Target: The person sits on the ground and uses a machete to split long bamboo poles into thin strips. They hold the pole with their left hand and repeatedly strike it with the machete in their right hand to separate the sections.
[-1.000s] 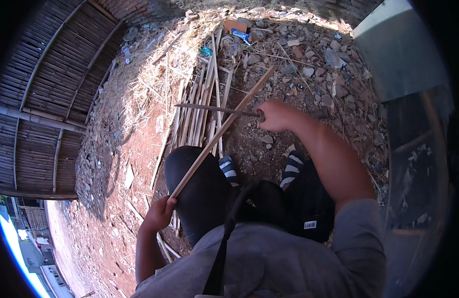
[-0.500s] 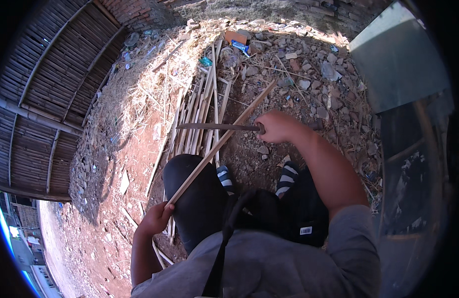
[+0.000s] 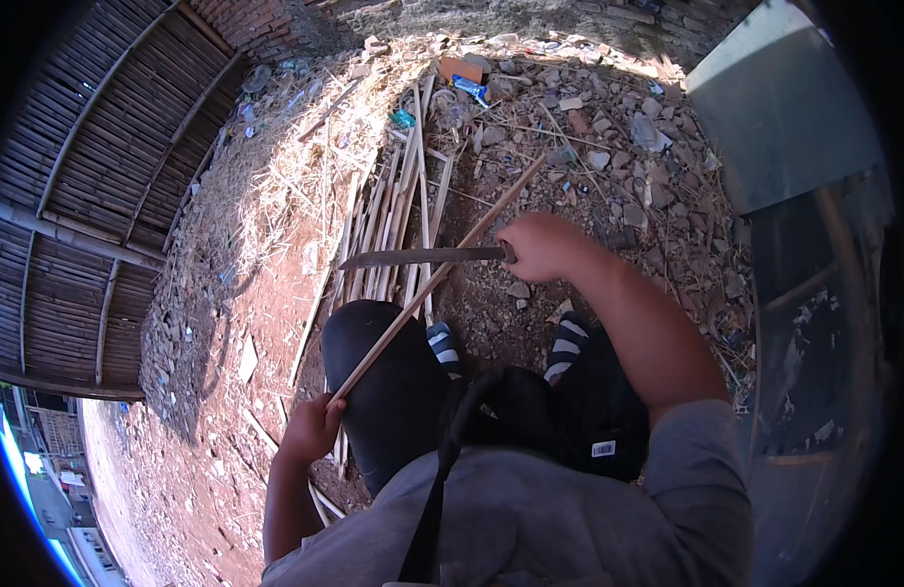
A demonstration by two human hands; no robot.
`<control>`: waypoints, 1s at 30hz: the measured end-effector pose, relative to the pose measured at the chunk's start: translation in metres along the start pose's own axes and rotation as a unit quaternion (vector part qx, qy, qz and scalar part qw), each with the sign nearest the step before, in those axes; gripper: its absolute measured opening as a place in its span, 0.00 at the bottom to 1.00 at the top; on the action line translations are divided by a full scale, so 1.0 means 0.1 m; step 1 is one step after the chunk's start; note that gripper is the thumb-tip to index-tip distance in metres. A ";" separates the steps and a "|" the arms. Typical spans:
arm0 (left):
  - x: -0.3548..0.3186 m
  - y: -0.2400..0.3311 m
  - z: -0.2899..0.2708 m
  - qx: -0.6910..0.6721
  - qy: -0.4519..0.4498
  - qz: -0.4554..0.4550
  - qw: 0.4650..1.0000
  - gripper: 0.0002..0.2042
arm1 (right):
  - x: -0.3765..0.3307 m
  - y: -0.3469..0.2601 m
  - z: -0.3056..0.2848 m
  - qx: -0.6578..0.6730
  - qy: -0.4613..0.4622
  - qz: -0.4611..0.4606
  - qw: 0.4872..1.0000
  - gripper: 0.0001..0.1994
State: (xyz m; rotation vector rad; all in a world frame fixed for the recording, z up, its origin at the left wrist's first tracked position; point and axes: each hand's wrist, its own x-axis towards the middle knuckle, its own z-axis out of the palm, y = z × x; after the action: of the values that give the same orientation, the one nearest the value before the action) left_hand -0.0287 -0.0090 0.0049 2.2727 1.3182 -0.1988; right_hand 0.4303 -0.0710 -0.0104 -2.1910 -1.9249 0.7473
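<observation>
Head view: nearest, grey shirt (image 3: 569,509) with a black strap (image 3: 435,519) down its front, then dark trousers (image 3: 379,391), knees bent. Left hand (image 3: 313,426) closed round the near end of a long wooden strip (image 3: 413,307), thumb on top. Strip slants up and rightward past the left knee, far end pointing toward the rubble. Right hand (image 3: 545,248) a closed fist on the handle of a long blade (image 3: 393,258), most of the grip hidden by the fingers; blade lies nearly level, tip to the left, crossing the strip beyond its middle. Cannot tell whether metal and wood touch. Striped sandals (image 3: 444,349) on both feet, on the ground (image 3: 198,470), below the crossing. Beyond the blade, a heap of pale strips (image 3: 384,220) lies lengthwise, running toward the ground's far edge. Straw (image 3: 286,196) left of the heap, sunlit in patches; stony rubble (image 3: 628,176) right of it. Near the far edge: scrap of green plastic (image 3: 402,118), blue packet (image 3: 470,88), orange-brown slab (image 3: 460,68). Bamboo wall (image 3: 90,147) along the left edge, grey-green panel (image 3: 794,108) at the far right corner, brick wall (image 3: 276,24) behind everything
</observation>
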 end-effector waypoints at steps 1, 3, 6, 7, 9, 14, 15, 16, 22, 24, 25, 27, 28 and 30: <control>-0.02 0.00 0.07 0.040 0.032 0.014 0.999 0.17 | 0.02 0.04 -0.02 0.022 0.008 0.001 1.000 0.22; -0.09 0.01 0.19 0.058 0.076 0.004 0.995 0.16 | 0.03 0.21 -0.04 0.070 0.020 0.002 0.997 0.21; -0.06 0.12 0.20 0.087 0.096 -0.001 0.992 0.14 | 0.09 0.54 0.07 0.109 0.114 0.054 0.986 0.20; -0.07 0.17 0.20 0.090 0.102 -0.003 0.991 0.14 | 0.09 0.45 0.00 0.113 0.065 0.070 0.989 0.22; -0.08 0.19 0.22 0.092 0.108 -0.004 0.990 0.14 | 0.06 0.25 0.08 0.099 0.060 0.027 0.993 0.26; -0.06 -0.04 0.33 0.080 0.124 0.034 0.988 0.14 | 0.12 0.09 0.14 0.072 -0.031 -0.071 0.994 0.27; -0.08 -0.03 0.33 0.080 0.119 0.027 0.989 0.14 | 0.18 0.31 0.20 0.156 -0.047 -0.040 0.986 0.30; -0.08 0.02 0.31 0.079 0.122 0.020 0.989 0.14 | 0.17 0.40 0.13 0.195 -0.054 0.021 0.979 0.31; -0.08 0.20 0.22 0.114 0.117 -0.009 0.987 0.14 | 0.22 0.57 0.31 0.062 0.060 0.013 0.996 0.32; -0.11 0.12 0.26 0.102 0.107 -0.009 0.989 0.14 | 0.15 0.18 0.24 0.050 0.009 -0.023 0.998 0.30; -0.09 0.08 0.27 0.092 0.107 -0.001 0.990 0.14 | 0.11 0.06 0.17 0.043 -0.010 -0.039 0.998 0.29; -0.06 0.01 0.28 0.077 0.106 0.013 0.991 0.14 | 0.16 0.16 0.15 0.054 -0.009 -0.041 0.998 0.28; -0.05 -0.02 0.28 0.072 0.106 0.017 0.992 0.14 | 0.19 0.23 0.15 0.059 -0.008 -0.043 0.997 0.27; -0.02 0.00 0.26 0.067 0.109 0.016 0.992 0.13 | 0.21 0.43 0.09 0.099 0.008 0.030 0.995 0.25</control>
State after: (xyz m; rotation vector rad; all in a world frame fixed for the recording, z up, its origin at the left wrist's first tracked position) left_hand -0.0262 -0.0236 -0.0171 2.4855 1.4123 -0.0288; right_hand 0.4657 -0.0607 -0.0415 -2.1362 -1.7030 0.8857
